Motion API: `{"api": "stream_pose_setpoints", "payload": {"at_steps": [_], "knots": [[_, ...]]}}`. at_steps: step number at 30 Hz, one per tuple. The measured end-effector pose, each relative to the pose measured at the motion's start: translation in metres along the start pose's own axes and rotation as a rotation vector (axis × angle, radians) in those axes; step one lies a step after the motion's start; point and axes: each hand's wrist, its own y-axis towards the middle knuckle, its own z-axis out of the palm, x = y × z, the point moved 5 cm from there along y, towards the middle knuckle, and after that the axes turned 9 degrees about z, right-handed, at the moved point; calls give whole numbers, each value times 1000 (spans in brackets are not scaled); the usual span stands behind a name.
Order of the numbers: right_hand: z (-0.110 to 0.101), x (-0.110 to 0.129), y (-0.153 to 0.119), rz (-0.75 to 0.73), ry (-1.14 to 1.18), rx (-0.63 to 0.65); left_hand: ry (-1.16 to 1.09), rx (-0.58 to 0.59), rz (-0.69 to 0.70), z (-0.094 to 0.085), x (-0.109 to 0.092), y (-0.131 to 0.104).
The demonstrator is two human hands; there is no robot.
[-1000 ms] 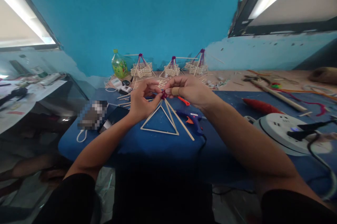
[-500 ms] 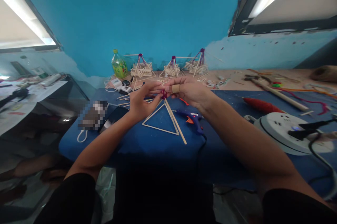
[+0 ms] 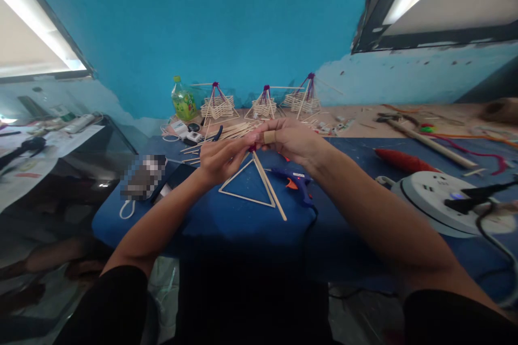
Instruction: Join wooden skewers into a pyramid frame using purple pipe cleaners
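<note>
My left hand [image 3: 222, 159] and my right hand [image 3: 292, 141] meet over the middle of the blue table, fingertips closed together on magenta yarn [image 3: 253, 148]. The yarn sits at the top end of thin wooden sticks [image 3: 274, 194] that slant down toward me. A triangle of sticks [image 3: 246, 198] lies just below my hands. A tan bandage wraps one right finger. Beside my right wrist rests a blue glue gun [image 3: 298, 180] with an orange trigger. My fingers hide most of the yarn.
Several stick structures [image 3: 218, 106] topped with purple yarn stand along the wall near a green bottle [image 3: 183, 99]. Loose sticks [image 3: 232, 132] lie behind my left hand. At right are a red yarn bundle [image 3: 404, 160] and a white power strip [image 3: 429, 188] with cords.
My left fingers have straightened and drawn together near the yarn, and the hand now covers more of it. My right hand has barely moved.
</note>
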Motion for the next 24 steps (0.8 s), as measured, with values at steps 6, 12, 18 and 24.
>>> {"api": "stream_pose_setpoints", "payload": {"at_steps": [6, 12, 18, 24], "knots": [[-3, -2, 4, -11, 53, 31, -6, 16, 15, 0, -1, 0], [-4, 0, 2, 0, 53, 48, -22, 22, -61, 2, 2, -2], [-18, 1, 6, 6, 43, -7, -246, 100, -474, 10, 17, -14], [-29, -1, 13, 12, -10, -34, -568, 29, -785, 16, 36, -23]]}}
